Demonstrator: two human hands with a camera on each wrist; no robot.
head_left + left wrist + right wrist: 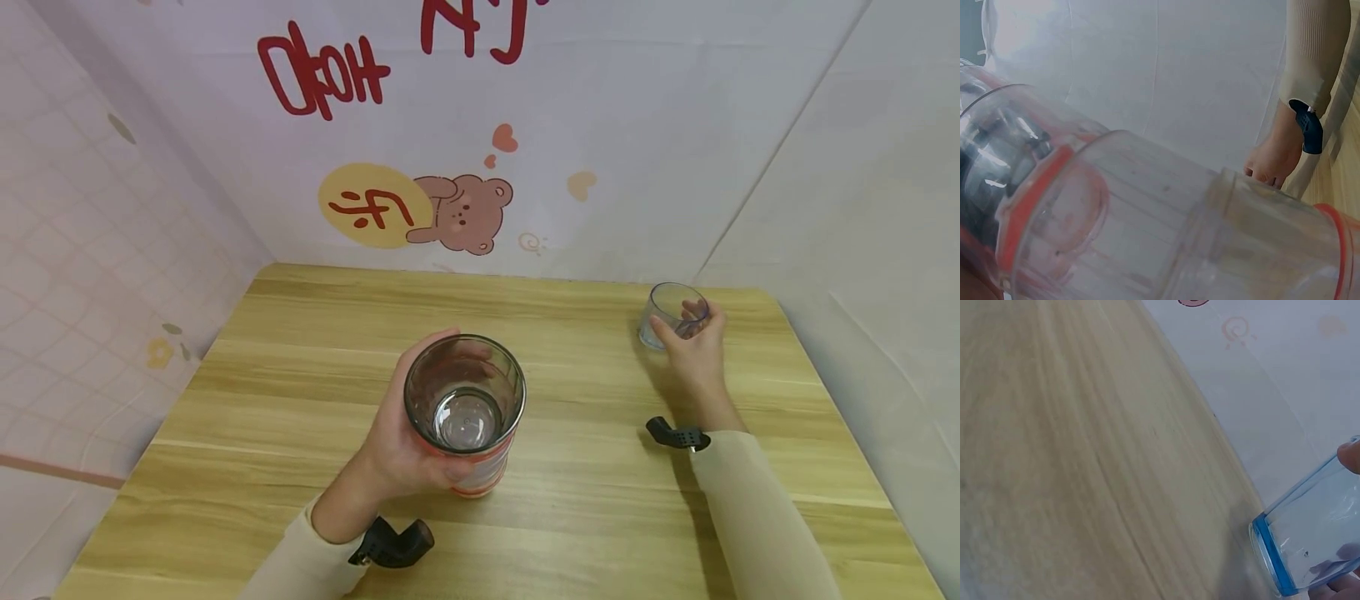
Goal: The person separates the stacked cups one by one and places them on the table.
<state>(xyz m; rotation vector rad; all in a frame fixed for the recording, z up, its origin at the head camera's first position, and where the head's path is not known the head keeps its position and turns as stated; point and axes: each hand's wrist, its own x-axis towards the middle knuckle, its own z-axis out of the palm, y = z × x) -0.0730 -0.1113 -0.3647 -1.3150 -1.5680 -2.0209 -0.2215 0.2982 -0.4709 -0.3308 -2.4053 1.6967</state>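
My left hand (386,454) holds an upright stack of clear round containers (487,473) with red bands, its fingers and thumb curled around the side. The topmost part has a smoky dark rim (415,417) and looks hollow from above. In the left wrist view the stacked clear sections (1147,212) fill the foreground, the far end greyish. Toward the back right of the table, my right hand (699,354) grips a clear round container (647,327) by its side, thumb at the near edge. A blue band (1272,553) circles its base in the right wrist view.
A light wood-patterned table (300,375) lies beneath both hands. Behind it rises a white backdrop (637,108) printed with a bear, hearts and red characters. Pale sheets stand at the left and right sides. Each wrist wears a black camera mount (393,543).
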